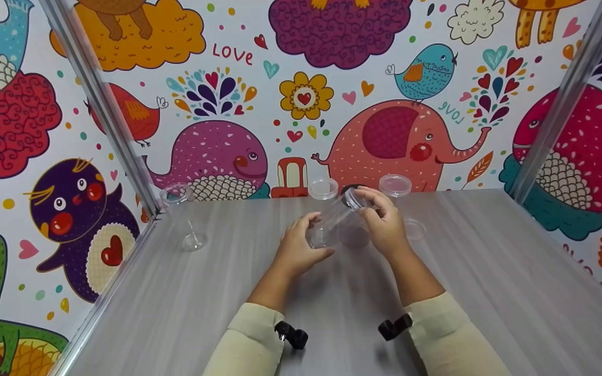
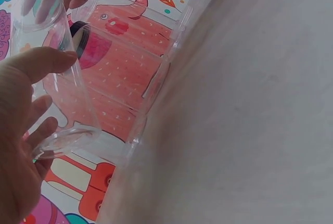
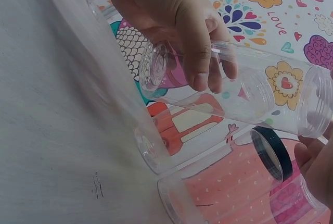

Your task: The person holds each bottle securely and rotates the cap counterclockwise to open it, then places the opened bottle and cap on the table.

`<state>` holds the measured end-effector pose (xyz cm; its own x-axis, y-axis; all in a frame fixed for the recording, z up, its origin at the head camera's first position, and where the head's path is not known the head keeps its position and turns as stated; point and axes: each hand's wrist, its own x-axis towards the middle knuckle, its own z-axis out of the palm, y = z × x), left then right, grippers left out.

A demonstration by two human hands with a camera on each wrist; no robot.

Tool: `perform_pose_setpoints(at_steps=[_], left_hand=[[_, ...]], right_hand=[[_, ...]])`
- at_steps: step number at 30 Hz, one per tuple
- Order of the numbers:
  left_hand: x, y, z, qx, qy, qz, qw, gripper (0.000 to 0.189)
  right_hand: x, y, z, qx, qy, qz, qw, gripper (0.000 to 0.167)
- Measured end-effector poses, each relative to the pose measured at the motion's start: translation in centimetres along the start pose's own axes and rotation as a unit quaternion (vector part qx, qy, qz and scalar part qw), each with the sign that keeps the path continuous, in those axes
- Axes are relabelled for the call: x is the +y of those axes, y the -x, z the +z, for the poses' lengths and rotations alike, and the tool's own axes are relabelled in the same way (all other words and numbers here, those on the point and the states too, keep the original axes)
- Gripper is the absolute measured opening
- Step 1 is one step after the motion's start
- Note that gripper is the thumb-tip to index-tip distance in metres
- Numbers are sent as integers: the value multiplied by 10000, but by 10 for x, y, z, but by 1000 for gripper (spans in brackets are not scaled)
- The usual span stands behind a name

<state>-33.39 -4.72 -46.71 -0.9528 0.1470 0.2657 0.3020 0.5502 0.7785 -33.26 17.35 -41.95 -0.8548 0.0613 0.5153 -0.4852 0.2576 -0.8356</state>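
A clear, tall cylindrical jar is held tilted above the table between both hands, its mouth end up to the right. My left hand grips the lower part, thumb on one side and fingers on the other, as the left wrist view shows. At the ringed mouth end, my right hand holds the jar by the rim. In the right wrist view, the jar's round base shows beside the left hand. Right behind it stands a similar jar with a black lid, partly hidden by the hands in the head view.
More clear jars stand near the back wall: one behind the held jar, another behind my right hand. Further left is one more clear jar. Patterned panels with metal posts border the grey table.
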Motion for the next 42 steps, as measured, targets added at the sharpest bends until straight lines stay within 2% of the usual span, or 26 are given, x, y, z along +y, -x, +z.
perform_pose_setpoints(at_steps=[7, 11, 13, 16, 21, 42], left_hand=[[0, 0, 1, 22, 28, -43, 10000, 85], [0, 0, 0, 17, 43, -26, 10000, 84], [0, 0, 0, 13, 25, -19, 10000, 85], [-1, 0, -1, -13, 12, -22, 10000, 85], [0, 0, 0, -51, -3, -6, 10000, 86], [-2, -1, 0, 4, 27, 118, 9999, 87]], right_hand=[[2, -1, 0, -7, -129, -149, 9998, 42], [2, -1, 0, 91, 126, -126, 9998, 35], [2, -1, -1, 188, 427, -29, 9989, 35], [2, -1, -1, 258, 828, 250, 9959, 43], [1, -1, -1, 150, 1036, 630, 9925, 53], [-2, 1, -1, -101, 122, 536, 9984, 41]])
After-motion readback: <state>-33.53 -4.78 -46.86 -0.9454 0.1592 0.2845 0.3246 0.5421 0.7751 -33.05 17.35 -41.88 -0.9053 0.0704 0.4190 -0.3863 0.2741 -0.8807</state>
